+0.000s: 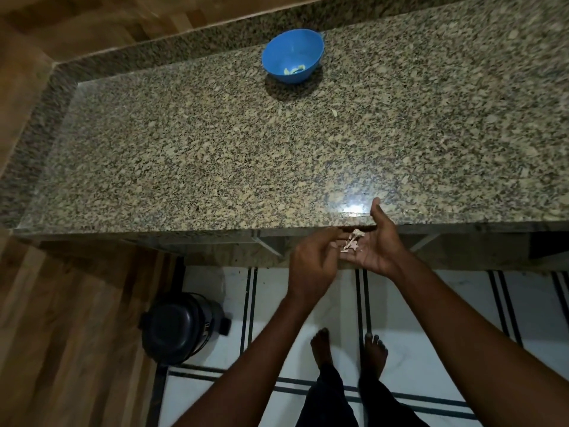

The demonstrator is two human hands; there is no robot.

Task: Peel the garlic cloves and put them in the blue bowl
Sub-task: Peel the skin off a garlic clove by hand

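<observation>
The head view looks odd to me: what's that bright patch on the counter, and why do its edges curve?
Head view: the patch is lamp glare on the polished granite counter; the wide-angle lens bows straight edges; the left hand looks motion-blurred; corners are dim.
</observation>
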